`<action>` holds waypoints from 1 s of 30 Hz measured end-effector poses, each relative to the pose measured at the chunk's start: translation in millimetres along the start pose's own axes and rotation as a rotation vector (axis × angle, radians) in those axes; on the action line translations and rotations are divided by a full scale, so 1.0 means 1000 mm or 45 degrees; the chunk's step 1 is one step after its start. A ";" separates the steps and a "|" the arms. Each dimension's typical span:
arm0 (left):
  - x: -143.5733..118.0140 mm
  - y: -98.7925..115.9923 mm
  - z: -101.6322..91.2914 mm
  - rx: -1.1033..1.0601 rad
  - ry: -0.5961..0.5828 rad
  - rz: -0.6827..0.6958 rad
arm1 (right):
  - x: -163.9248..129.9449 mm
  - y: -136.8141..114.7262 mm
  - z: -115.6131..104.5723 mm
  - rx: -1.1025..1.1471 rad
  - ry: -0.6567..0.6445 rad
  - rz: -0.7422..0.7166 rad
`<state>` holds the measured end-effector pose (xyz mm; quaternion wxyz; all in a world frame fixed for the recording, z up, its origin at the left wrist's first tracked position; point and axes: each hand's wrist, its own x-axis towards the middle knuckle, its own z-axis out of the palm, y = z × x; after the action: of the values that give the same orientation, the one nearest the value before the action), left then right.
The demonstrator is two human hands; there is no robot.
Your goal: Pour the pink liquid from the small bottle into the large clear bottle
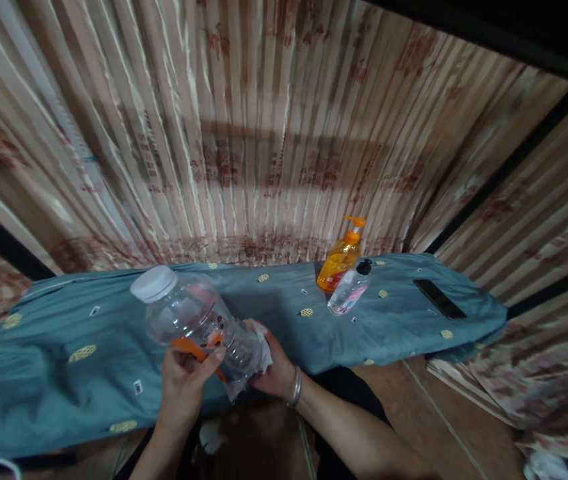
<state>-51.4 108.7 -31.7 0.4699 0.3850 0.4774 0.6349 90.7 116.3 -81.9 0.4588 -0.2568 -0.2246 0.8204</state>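
Both hands [184, 380] grip clear jar [197, 320] w/ cloth [264, 353].

Teal cloth with small yellow oval motifs [394, 320] covers long table. Orange translucent pump bottle with orange nozzle [340, 261] stands toward right, leaning; small clear bottle with black cap [349, 291] lies tilted just beside it, touching. Flat black rectangular device [439, 299] lies further right on cloth, apart from bottles. Striped beige-and-brown satin curtain with red print [264, 133] hangs behind. Brown floor [414, 400] below table's right end.
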 end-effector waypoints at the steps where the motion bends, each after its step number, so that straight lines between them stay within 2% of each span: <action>1: 0.000 0.001 0.001 0.019 -0.001 0.007 | -0.004 0.003 0.003 0.020 -0.018 0.066; 4: 0.000 0.003 0.004 0.093 0.008 0.035 | -0.017 0.009 0.013 0.002 -0.027 0.186; 9: 0.004 0.001 0.007 0.175 0.056 0.119 | -0.019 0.022 0.021 -0.121 0.063 0.207; 12: 0.013 -0.006 0.005 0.234 0.040 0.148 | -0.017 0.033 0.012 -0.177 0.023 0.308; 15: 0.024 -0.015 0.001 0.286 0.022 0.145 | -0.023 0.034 -0.007 -0.382 0.060 0.243; 18: 0.032 -0.020 0.000 0.311 0.008 0.151 | -0.034 0.011 -0.029 -0.596 0.155 0.068; 19: 0.034 -0.021 0.001 0.314 -0.006 0.155 | -0.038 -0.002 -0.036 -0.749 0.199 -0.062; 21: 0.039 -0.023 0.004 0.314 -0.040 0.169 | -0.046 -0.033 -0.052 -1.205 0.360 -0.352; 23: 0.044 -0.027 0.007 0.312 -0.072 0.179 | -0.050 -0.064 -0.067 -1.660 0.601 -0.492; 26: 0.054 -0.038 0.009 0.329 -0.076 0.166 | -0.047 -0.097 -0.085 -2.280 0.879 -0.393; 28: 0.060 -0.046 0.009 0.355 -0.053 0.141 | -0.038 -0.102 -0.092 -2.420 0.937 -0.329; 30: 0.064 -0.053 0.008 0.368 -0.044 0.118 | -0.024 -0.095 -0.092 -2.462 0.926 -0.283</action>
<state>-48.9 177.9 -78.4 0.3880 0.4811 0.5375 0.5737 219.9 152.6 -90.2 0.1701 -0.7250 -0.6573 0.1160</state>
